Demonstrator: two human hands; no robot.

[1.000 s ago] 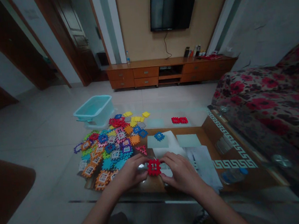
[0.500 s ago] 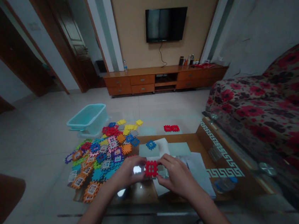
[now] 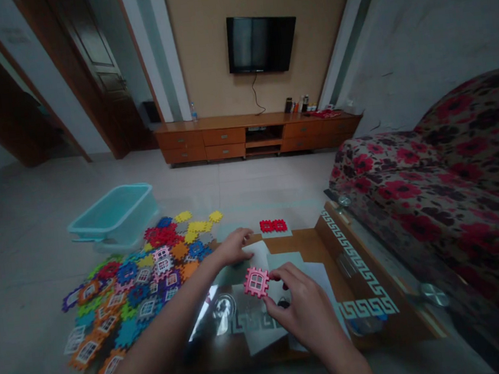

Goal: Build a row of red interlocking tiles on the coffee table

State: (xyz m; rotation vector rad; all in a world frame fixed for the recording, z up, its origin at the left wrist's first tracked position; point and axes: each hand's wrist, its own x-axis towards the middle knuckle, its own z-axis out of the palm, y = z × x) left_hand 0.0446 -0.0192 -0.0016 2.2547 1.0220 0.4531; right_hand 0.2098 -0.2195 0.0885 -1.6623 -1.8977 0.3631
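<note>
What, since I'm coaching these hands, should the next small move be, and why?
Perhaps bring the left hand to the free edge of the pink window piece, to steady it: only the right hand pinches it, by one side, while the left hand is stretched forward, apart from it.

- Far beyond the grip, the black television (image 3: 262, 43), up on the tan wall (image 3: 201, 43)!
- Below it, the long wooden cabinet (image 3: 224, 137), a bottle (image 3: 193, 113) standing on top!
- And right of the grip, the flowered sofa (image 3: 410, 188)!
</note>
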